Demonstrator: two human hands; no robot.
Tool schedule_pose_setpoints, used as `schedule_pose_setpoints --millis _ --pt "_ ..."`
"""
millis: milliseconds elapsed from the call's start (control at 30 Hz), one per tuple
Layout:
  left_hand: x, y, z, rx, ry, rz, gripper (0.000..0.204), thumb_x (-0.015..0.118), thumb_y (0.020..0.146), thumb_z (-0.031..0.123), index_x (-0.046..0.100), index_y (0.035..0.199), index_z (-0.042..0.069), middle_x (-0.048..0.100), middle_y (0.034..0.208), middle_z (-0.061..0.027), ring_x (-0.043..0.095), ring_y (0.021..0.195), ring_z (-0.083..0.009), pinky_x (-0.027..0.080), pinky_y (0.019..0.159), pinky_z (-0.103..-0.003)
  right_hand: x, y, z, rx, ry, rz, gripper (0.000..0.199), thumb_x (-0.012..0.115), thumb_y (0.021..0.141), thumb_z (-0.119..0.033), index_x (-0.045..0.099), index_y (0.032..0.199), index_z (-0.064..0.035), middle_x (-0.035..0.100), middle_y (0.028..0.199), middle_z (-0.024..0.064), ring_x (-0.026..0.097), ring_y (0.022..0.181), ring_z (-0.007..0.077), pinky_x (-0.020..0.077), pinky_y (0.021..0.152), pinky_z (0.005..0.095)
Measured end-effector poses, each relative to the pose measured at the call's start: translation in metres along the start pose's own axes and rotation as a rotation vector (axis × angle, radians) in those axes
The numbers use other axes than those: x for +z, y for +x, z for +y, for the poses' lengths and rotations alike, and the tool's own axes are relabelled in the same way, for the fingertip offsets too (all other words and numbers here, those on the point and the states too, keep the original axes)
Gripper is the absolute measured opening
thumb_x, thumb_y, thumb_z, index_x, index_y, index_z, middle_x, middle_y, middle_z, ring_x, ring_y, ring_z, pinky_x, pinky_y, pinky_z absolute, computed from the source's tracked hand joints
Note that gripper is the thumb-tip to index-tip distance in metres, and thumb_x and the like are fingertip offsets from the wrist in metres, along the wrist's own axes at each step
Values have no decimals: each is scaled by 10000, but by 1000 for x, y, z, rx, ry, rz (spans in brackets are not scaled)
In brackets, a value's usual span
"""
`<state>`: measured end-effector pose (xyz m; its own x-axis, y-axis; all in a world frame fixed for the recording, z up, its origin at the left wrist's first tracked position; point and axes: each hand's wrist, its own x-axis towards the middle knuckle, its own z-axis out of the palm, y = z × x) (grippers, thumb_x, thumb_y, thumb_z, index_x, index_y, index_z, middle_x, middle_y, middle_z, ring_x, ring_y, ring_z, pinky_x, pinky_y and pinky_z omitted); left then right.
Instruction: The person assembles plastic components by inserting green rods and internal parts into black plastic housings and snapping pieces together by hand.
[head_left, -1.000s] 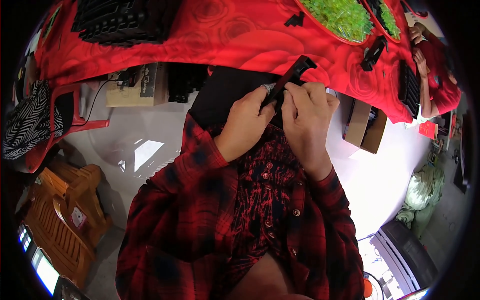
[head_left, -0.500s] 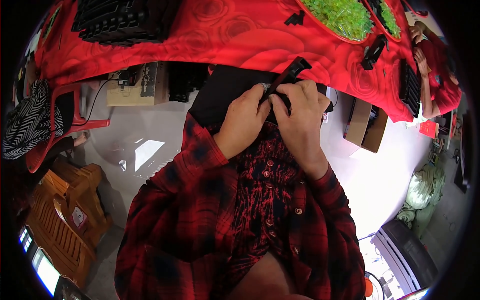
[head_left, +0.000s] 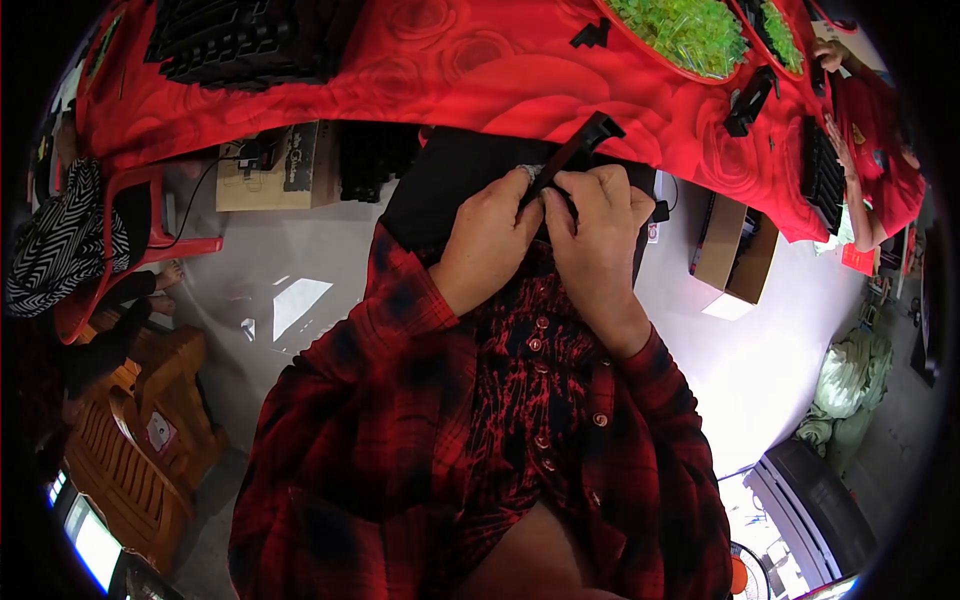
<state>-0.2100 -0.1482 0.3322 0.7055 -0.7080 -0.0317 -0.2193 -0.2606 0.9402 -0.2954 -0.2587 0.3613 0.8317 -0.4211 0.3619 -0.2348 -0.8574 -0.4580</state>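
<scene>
the long black piece (head_left: 578, 148) is over the lap, tilted, with its top end up by the edge of the red cloth (head_left: 480, 112). it is likely kept there so both hands can get at it. the left hand (head_left: 490, 228) has its fingers curled tight on the low end. the right hand (head_left: 600, 245) pinches it too, thumb and finger close together. a dark tip (head_left: 660, 211) shows past the right hand; i can't tell if it is the same piece.

Glare bleaches the floor (head_left: 740, 370) at right; fisheye corners fall black.
</scene>
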Motion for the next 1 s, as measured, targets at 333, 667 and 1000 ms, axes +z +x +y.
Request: schedule_pose_setpoints --millis 333,667,1000 --pt "3 -2 -3 91 6 25 156 617 923 99 565 995 -30 616 889 -255 618 848 -462 498 714 -501 -3 1 -1 22 4 -23 154 731 816 -78 633 934 -90 601 920 21 555 935 214 335 866 400" --pt "1 -3 -5 43 -129 -31 189 625 937 126 593 1049 -23 629 931 -237 624 869 -435 506 732 -452 0 -5 5 60 63 19 215 728 783 -15 603 949 -70 587 906 34 537 951 246 340 873 410" --pt "2 -3 -9 116 -34 -18 151 622 942 84 539 1003 -28 609 903 -235 608 857 -442 491 703 -464 9 -11 8 -15 16 83 235 725 771 -3 600 960 -68 576 911 33 542 926 242 346 863 402"
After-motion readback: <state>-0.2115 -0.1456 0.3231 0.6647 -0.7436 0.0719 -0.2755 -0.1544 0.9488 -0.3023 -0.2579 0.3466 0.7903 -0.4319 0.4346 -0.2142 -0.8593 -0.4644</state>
